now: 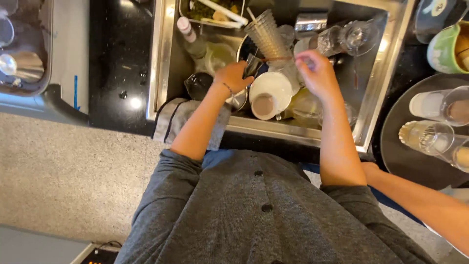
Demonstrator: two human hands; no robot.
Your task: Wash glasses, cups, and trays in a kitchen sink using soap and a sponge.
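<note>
In the crowded steel sink (376,83), we are sorting the dirty glassware: our left hand (233,77) is gripping a small dark glass (253,63), while our right hand's (317,73) fingers are pinching a ribbed tumbler (267,34) lying tilted there. Next, probably, comes lifting it free of the white cup (268,95).

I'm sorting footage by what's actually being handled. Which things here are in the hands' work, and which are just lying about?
In hand:
left hand on a small dark glass
right hand by the ribbed plastic cup
white cup just below, in the sink

Lying about:
bottle
green mug
round tray of glasses
grey cloth
another person's arm
</note>
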